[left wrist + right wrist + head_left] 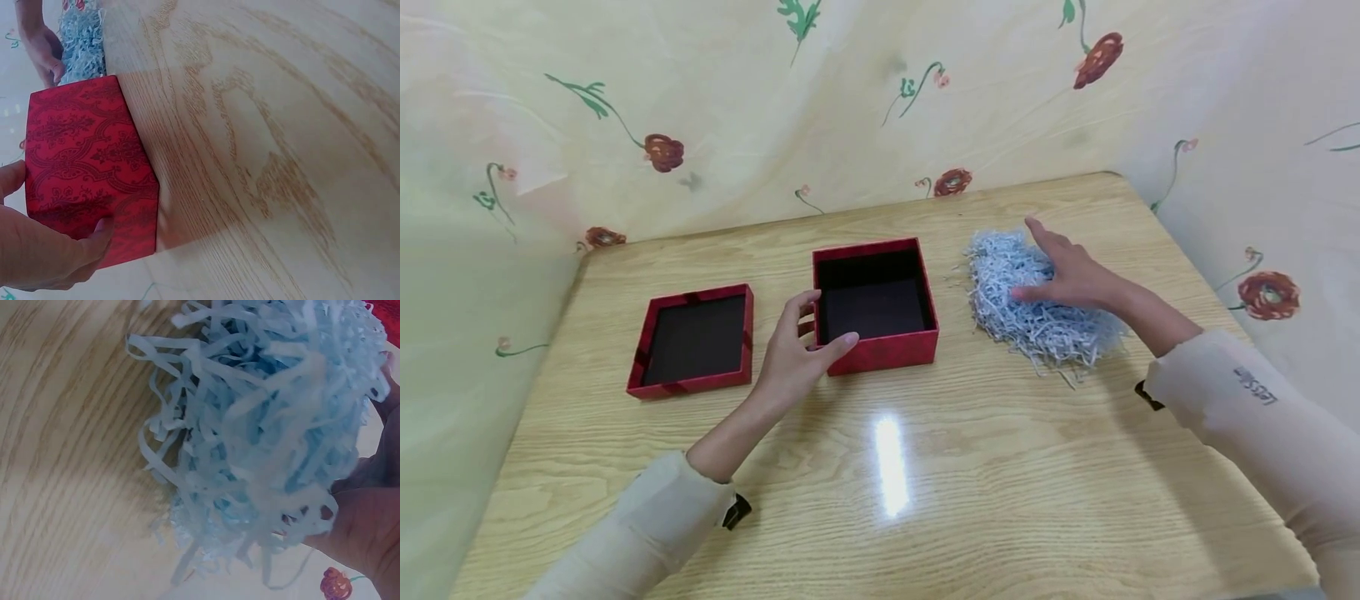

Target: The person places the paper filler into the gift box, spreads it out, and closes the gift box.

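Observation:
A red patterned gift box with a black inside stands uncovered in the middle of the table. My left hand holds it by the near left corner, thumb on the front wall and fingers along the left wall. That grip also shows in the left wrist view, where the thumb lies against the dark scroll pattern. To the right lies a heap of pale blue shredded paper. Over the heap's right side is my right hand, thumb and fingers spread wide. Strands fill much of the right wrist view.
The box's shallow red lid, black inside, lies open side up on the left of the wooden table. Behind the table hangs a cream flowered cloth, which also closes off both sides. Small paper scraps lie between box and heap.

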`<state>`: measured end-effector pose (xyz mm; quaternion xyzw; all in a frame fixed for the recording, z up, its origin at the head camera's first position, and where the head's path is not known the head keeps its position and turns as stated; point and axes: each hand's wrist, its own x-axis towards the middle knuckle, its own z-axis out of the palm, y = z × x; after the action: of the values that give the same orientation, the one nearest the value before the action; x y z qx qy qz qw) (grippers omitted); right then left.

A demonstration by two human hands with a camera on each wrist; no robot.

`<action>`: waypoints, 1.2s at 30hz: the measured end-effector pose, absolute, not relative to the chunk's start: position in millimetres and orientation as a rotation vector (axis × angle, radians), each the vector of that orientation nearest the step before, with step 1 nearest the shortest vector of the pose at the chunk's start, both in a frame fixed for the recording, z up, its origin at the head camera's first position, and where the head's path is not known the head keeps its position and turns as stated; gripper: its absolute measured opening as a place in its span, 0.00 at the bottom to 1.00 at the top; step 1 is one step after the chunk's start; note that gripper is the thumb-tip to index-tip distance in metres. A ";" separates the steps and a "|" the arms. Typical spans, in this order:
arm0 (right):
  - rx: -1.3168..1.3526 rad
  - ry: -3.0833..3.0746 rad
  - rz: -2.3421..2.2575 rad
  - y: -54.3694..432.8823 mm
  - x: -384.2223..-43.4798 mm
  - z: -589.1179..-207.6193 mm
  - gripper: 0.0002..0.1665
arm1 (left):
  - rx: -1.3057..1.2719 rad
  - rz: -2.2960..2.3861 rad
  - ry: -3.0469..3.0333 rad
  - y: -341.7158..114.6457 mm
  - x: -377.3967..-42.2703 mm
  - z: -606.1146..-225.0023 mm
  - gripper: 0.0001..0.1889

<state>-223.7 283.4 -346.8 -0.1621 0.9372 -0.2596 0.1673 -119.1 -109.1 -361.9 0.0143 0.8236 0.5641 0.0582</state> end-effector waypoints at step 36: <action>-0.470 2.716 -0.499 280.7 -223.0 -370.7 0.68 | 0.016 1.705 2.435 -103.3 -105.1 -337.6 0.42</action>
<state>-223.0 280.7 -370.7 -0.1652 0.9556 -0.1757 0.1693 -105.1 -103.3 -337.6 0.0054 0.8162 0.5716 0.0841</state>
